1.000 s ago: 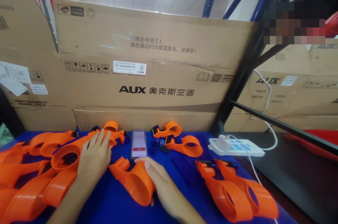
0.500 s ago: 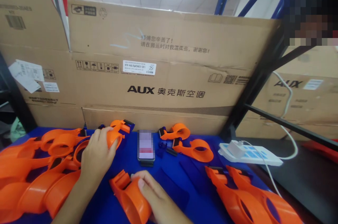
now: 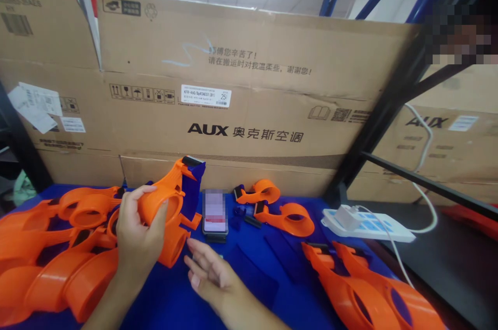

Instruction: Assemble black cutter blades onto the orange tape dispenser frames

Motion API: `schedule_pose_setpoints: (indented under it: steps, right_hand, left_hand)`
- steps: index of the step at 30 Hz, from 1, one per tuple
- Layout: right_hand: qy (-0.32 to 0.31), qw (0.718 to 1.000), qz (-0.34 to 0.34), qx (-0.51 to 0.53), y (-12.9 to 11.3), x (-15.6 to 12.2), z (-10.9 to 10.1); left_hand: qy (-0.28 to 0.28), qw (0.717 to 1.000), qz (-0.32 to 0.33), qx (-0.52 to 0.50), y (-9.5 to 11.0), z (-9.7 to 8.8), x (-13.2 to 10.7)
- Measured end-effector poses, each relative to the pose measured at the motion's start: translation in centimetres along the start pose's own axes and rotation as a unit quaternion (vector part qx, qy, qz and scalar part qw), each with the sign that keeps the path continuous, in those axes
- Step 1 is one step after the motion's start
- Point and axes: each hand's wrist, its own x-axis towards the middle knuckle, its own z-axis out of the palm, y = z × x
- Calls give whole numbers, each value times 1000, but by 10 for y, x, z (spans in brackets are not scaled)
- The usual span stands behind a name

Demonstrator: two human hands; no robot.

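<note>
My left hand is wrapped around the ring of an orange tape dispenser. This dispenser is raised and tilted, with its black-edged head up and a dark blue flap hanging from it. Just below it is a second orange tape dispenser, partly hidden behind the held one and my left hand. Close to its right side, my right hand is open with its fingers apart. Something small and pale shows behind the right fingers, too little to name.
Several orange dispensers crowd the left of the blue table surface. More dispensers lie at the back and right. A phone stands near the cardboard wall. A white power strip lies beside the black frame post.
My left hand has lifted a dispenser, so its head and blue flap now show. My right hand has let go of its dispenser, which now sits farther back and left.
</note>
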Motion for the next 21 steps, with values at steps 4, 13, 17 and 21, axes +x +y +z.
schedule_pose_setpoints:
  steps: [4,13,17,21]
  right_hand:
    - [46,998,-34,32,-17,-3,4]
    - [237,955,-134,-115,-40,-10,-9]
    - [274,930,-150,-192,-47,-15,-13]
    - [288,913,-172,-232,-58,-16,-18]
  left_hand:
    - [0,995,-49,-86,1,2,-13]
    - [-82,982,-55,-159,27,7,-55]
    - [-193,969,-45,-147,17,4,-77]
    - [-333,920,5,-206,11,-3,-94]
